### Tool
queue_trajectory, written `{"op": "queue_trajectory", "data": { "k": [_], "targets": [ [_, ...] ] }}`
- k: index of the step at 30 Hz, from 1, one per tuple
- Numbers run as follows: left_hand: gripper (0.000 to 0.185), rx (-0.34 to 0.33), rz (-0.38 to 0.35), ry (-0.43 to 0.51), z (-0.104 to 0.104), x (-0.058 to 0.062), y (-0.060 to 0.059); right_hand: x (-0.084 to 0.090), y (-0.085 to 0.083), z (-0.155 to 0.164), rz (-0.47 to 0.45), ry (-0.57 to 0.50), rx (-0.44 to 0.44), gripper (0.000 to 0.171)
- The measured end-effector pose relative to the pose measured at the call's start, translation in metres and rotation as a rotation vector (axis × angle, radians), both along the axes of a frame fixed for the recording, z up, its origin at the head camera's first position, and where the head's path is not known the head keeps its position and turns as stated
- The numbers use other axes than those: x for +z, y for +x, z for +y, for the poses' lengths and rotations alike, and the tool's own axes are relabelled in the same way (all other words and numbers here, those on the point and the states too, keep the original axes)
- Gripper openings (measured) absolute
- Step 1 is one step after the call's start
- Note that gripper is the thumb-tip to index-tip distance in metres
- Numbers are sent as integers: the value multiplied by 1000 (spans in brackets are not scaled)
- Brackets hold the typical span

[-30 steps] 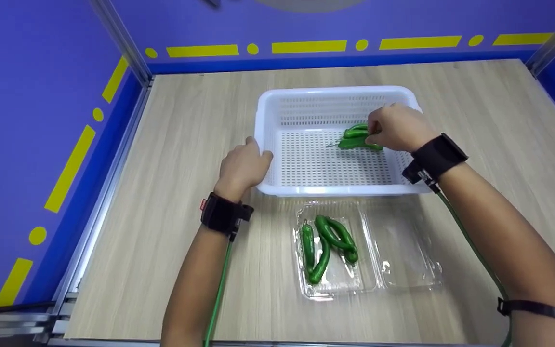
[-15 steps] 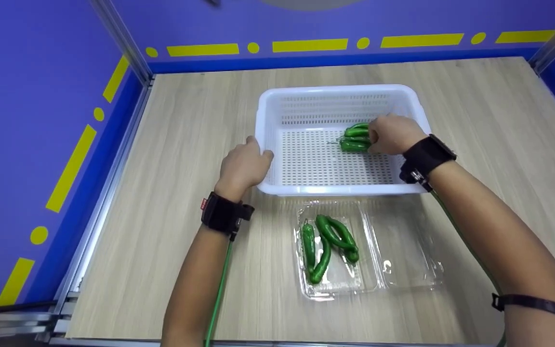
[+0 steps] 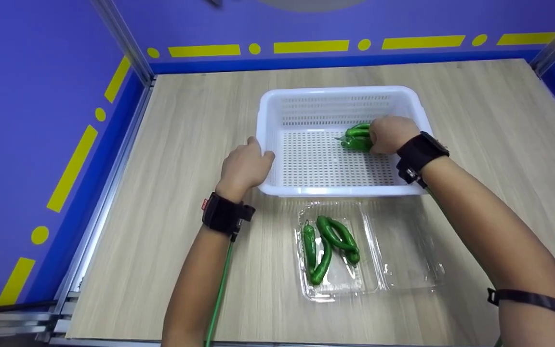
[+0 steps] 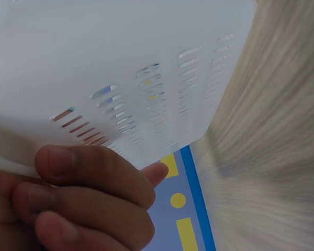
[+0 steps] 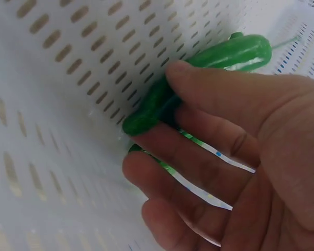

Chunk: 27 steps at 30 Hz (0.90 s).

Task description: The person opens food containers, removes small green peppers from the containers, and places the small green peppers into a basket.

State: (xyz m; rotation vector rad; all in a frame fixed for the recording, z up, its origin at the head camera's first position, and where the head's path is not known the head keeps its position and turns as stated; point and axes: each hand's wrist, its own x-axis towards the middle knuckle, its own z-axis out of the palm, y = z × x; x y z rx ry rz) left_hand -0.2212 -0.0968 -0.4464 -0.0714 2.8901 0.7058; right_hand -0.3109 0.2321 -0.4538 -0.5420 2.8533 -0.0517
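Observation:
My left hand (image 3: 246, 165) grips the left rim of a white perforated plastic basket (image 3: 340, 190); its fingers (image 4: 94, 167) curl under the rim in the left wrist view. Inside the basket's right part, my right hand (image 3: 393, 135) holds a green chili pepper (image 3: 357, 143) low over the floor. In the right wrist view, the thumb lies on top of that pepper (image 5: 235, 52) and the fingers are beneath it. More green chili peppers (image 3: 358, 131) lie just behind it, partly hidden by the hand.
A clear plastic clamshell box (image 3: 371, 289) lies unfolded in front of the basket. Several green chili peppers (image 3: 323, 260) lie in its left half, and its lid (image 3: 407, 246) spreads to the right. Blue walls (image 3: 306, 29) with yellow marks enclose the wooden table (image 3: 200, 111).
My right hand has moved down and slightly toward me in the basket, lowering the chili pepper beside the others. The left hand has stayed on the rim.

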Motion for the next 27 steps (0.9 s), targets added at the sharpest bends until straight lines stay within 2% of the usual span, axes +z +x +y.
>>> {"op": "queue_trajectory", "data": {
  "k": [10, 22, 27],
  "targets": [
    [54, 10, 0, 11, 1, 0, -1, 3, 0, -3, 14, 44, -16, 42],
    [53, 12, 1, 5, 1, 0, 1, 0, 0, -4, 28, 44, -25, 41],
    [55, 10, 3, -2, 2, 1, 0, 4, 3, -4, 42, 17, -38, 41]
  ]
}}
